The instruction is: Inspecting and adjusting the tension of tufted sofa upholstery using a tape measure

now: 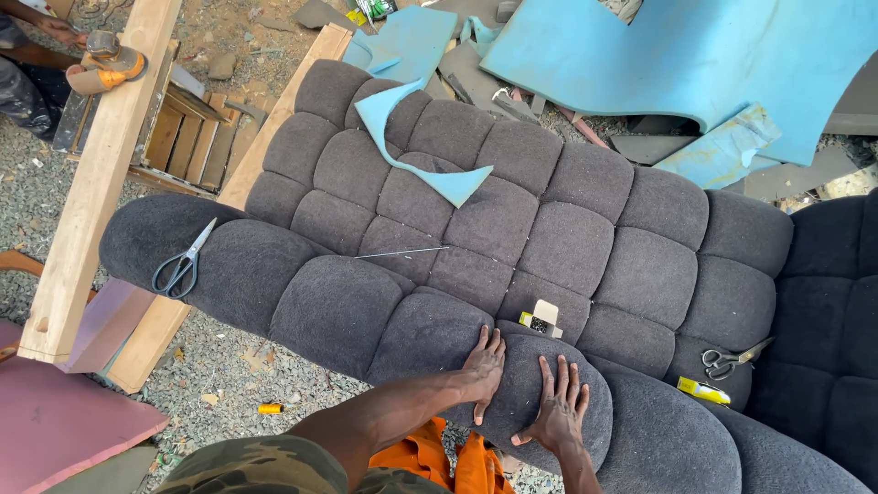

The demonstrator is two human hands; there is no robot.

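A dark grey tufted sofa cushion (512, 229) lies across the view. My left hand (483, 366) presses flat on its rounded front roll, fingers spread. Beside it, my right hand (554, 407) also lies flat on the same roll, holding nothing. Just beyond my hands sits a small open cardboard box (543, 317). A long thin needle (402, 252) rests on the tufted squares. A curved strip of blue foam (416, 151) lies on the cushion's far part.
Grey-handled scissors (181, 265) lie on the cushion's left end; another pair (732, 359) and a yellow cutter (702, 391) at the right. Wooden planks (96, 174) stand left. Blue foam sheets (695, 55) lie beyond. Another person's arm (41, 27) shows top left.
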